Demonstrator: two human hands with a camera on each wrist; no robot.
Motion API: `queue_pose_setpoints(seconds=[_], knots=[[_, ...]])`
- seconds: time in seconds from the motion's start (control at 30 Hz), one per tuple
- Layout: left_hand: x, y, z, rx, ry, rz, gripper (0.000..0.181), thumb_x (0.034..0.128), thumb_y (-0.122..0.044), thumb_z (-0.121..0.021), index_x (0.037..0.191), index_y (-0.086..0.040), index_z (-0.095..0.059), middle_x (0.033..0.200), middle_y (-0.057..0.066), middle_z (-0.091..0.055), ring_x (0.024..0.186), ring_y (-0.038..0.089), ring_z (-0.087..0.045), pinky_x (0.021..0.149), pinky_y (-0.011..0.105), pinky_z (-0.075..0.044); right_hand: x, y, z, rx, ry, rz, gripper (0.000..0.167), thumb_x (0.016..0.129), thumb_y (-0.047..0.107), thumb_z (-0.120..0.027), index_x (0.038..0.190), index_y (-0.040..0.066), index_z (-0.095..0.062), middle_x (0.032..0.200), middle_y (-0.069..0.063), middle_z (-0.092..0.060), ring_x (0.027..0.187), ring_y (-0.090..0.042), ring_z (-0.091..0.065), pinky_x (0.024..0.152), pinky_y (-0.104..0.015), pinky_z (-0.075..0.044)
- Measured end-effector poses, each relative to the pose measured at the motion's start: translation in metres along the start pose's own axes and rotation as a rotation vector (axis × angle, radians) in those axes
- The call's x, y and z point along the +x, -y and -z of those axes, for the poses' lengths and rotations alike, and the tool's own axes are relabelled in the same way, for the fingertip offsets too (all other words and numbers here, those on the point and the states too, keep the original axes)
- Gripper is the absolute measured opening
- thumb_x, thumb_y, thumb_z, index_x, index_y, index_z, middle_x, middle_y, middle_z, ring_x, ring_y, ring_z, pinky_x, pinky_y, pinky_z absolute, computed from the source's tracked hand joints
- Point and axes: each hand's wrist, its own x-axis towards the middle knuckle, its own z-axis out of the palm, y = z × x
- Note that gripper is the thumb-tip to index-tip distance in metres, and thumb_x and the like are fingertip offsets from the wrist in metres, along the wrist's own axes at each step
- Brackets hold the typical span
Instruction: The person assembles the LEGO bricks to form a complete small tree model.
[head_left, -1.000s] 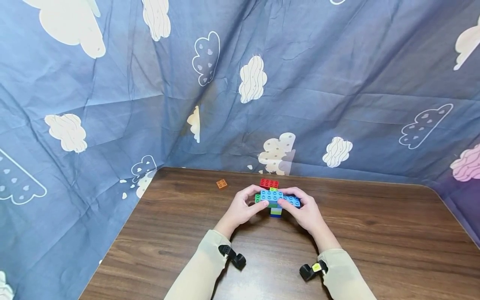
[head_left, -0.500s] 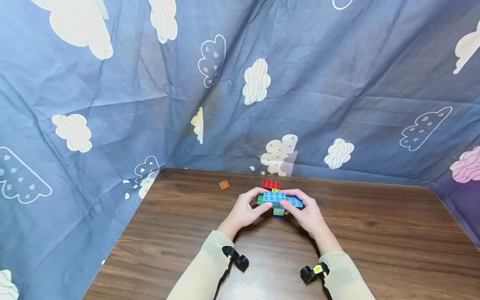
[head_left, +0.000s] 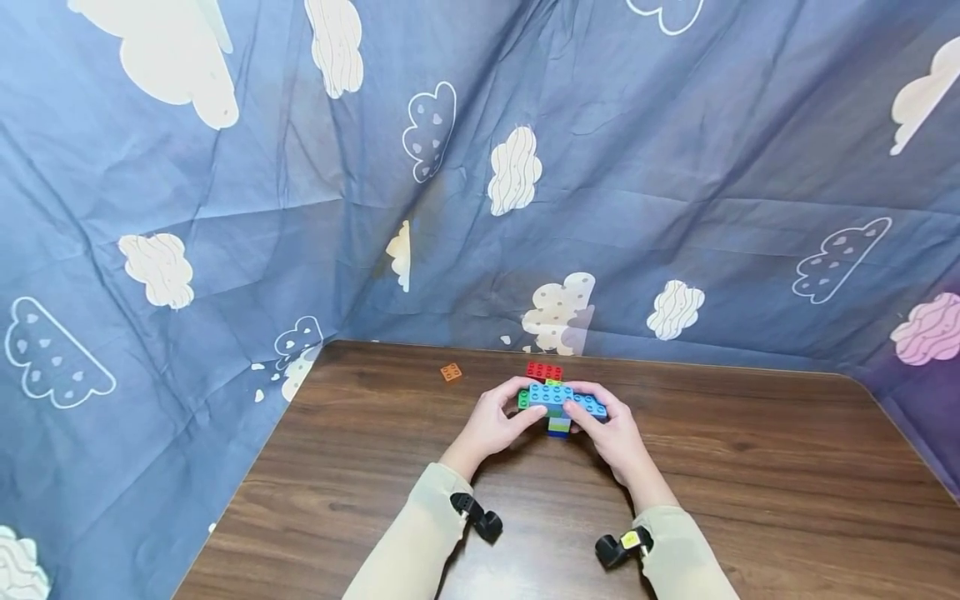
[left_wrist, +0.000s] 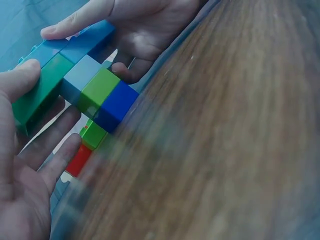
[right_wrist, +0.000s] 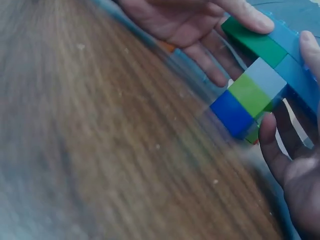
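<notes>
A tower of toy building bricks stands on the table between the two hands. Its stem is a dark blue brick (left_wrist: 118,106), a lime green brick (left_wrist: 101,90) and a pale blue brick (left_wrist: 81,77). Across the stem lie a green brick (left_wrist: 46,90) and a blue brick (right_wrist: 298,82), end to end. Another blue brick (head_left: 551,393) sits on top, over their joint. My left hand (head_left: 492,419) grips the green side, its thumb against the front. From the right, my right hand (head_left: 617,429) holds the blue side, thumb on the front near the top brick.
Behind the tower is a red brick (head_left: 544,372) with a small lime brick (head_left: 553,382) near it. A flat orange brick (head_left: 451,372) lies farther left on the wooden table (head_left: 360,433). A blue cloud-patterned cloth (head_left: 615,208) hangs along the table's back and left edges.
The head view has shifted slightly. Both hands keep hold of the bricks in nearly the same place, and less green shows beneath the top blue brick.
</notes>
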Motion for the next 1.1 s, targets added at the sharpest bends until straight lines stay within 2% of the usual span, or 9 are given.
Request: queue_pose_setpoints(seconds=[0.13,0.23,0.4,0.53,0.7,0.83,0.93,1.1], knots=[[-0.001,0.004,0.000,-0.052,0.003,-0.043,0.036,0.1046,-0.015,-0.076,0.139,-0.009,-0.067,0.131,0.012,-0.073,0.112,0.013,-0.071,0.101,0.032,-0.058,-0.002,-0.003,0.001,-0.035,-0.007,-0.010,0.039,0.107,0.029,-0.075,0.143,0.016,-0.069,0.130,-0.009,-0.067,0.100,-0.021,-0.066,0.080,-0.030,-0.060],[-0.003,0.004,0.000,-0.091,-0.010,-0.068,0.032,0.1060,-0.013,-0.073,0.137,-0.007,-0.068,0.132,0.013,-0.073,0.112,0.013,-0.070,0.101,0.033,-0.058,-0.005,-0.002,0.001,-0.067,0.002,-0.014,0.039,0.107,0.030,-0.075,0.143,0.017,-0.069,0.137,-0.011,-0.066,0.107,-0.024,-0.065,0.086,-0.028,-0.059],[-0.004,0.002,0.001,-0.091,-0.022,-0.090,0.028,0.1074,-0.012,-0.070,0.133,-0.001,-0.068,0.130,0.016,-0.073,0.107,0.025,-0.072,0.097,0.033,-0.060,-0.007,0.002,0.000,-0.092,0.003,0.026,0.037,0.105,0.026,-0.078,0.140,0.017,-0.071,0.140,-0.009,-0.068,0.114,-0.024,-0.066,0.092,-0.026,-0.058],[-0.003,0.002,0.004,-0.081,-0.020,-0.102,0.026,0.1070,-0.013,-0.071,0.132,-0.006,-0.070,0.129,0.013,-0.074,0.108,0.033,-0.073,0.097,0.035,-0.060,-0.005,0.005,0.000,-0.118,0.008,0.071,0.035,0.103,0.022,-0.079,0.137,0.017,-0.073,0.137,-0.009,-0.070,0.110,-0.023,-0.068,0.090,-0.026,-0.058],[0.001,0.000,0.005,-0.082,-0.026,-0.101,0.023,0.1062,-0.010,-0.072,0.129,-0.008,-0.071,0.124,0.013,-0.075,0.104,0.032,-0.073,0.094,0.034,-0.060,-0.001,0.007,0.004,-0.139,0.033,0.100,0.034,0.104,0.021,-0.079,0.137,0.016,-0.073,0.130,-0.011,-0.071,0.098,-0.020,-0.069,0.083,-0.027,-0.060],[0.003,-0.001,0.003,-0.069,-0.010,-0.093,0.023,0.1065,-0.010,-0.071,0.129,-0.008,-0.070,0.124,0.013,-0.075,0.104,0.027,-0.073,0.095,0.034,-0.060,-0.001,0.007,0.009,-0.135,0.040,0.096,0.033,0.104,0.019,-0.078,0.136,0.014,-0.072,0.127,-0.012,-0.071,0.091,-0.019,-0.070,0.079,-0.031,-0.062],[0.004,-0.001,0.001,-0.068,-0.006,-0.085,0.023,0.1064,-0.011,-0.072,0.129,-0.008,-0.070,0.125,0.013,-0.075,0.105,0.023,-0.073,0.095,0.033,-0.060,-0.002,0.007,0.011,-0.122,0.049,0.093,0.033,0.105,0.018,-0.076,0.138,0.012,-0.071,0.128,-0.013,-0.070,0.090,-0.019,-0.070,0.078,-0.034,-0.063],[0.004,-0.002,0.001,-0.091,-0.017,-0.070,0.024,0.1062,-0.011,-0.072,0.130,-0.007,-0.070,0.125,0.013,-0.075,0.105,0.025,-0.073,0.095,0.033,-0.060,-0.001,0.008,0.010,-0.104,0.049,0.078,0.034,0.105,0.021,-0.077,0.138,0.014,-0.072,0.130,-0.011,-0.070,0.096,-0.020,-0.069,0.081,-0.031,-0.062]])
